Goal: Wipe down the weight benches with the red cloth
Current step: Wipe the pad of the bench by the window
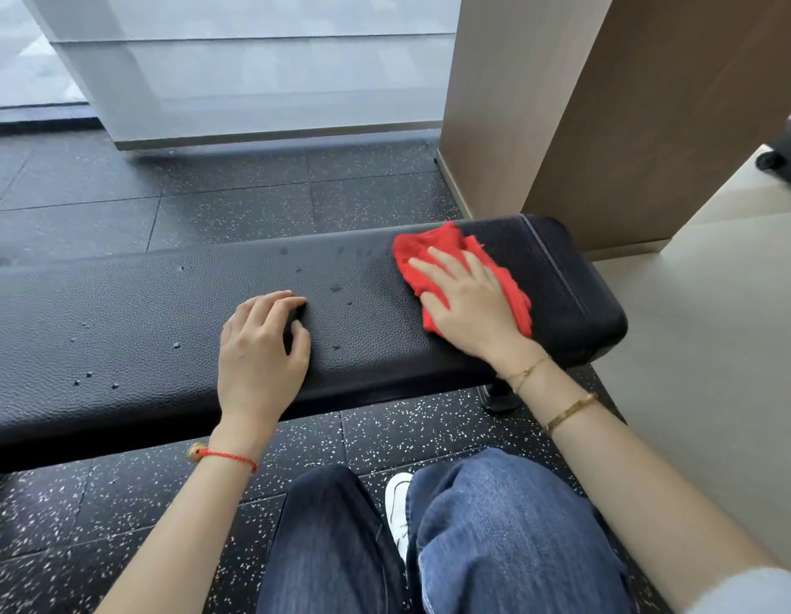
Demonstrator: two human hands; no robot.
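Along the left stretch of the black padded bench, small droplets sit scattered on the textured vinyl, unwiped so far as one can judge. Moving rightward, the left hand rests on the near part of the pad with its fingers curled under, knuckles forward, and holds nothing; it seems to serve as a brace. Just past its fingertips lie a few more wet spots in the middle of the pad. Further right, the right hand lies flat with straight, slightly spread fingers, pressing the red cloth onto the pad near the bench's right end, short of the stitched seam. The cloth is bunched beneath the palm, with its edges showing beyond the fingers and along the right side of the hand. Because the hand only presses and does not grip, a quick sweep leftward could let the crumpled cloth slip out from under the palm or roll up, smearing the drops instead of lifting them. The bracing left hand also sits in the likely path of the wipe, so the patch beneath it could be missed unless it is lifted clear.
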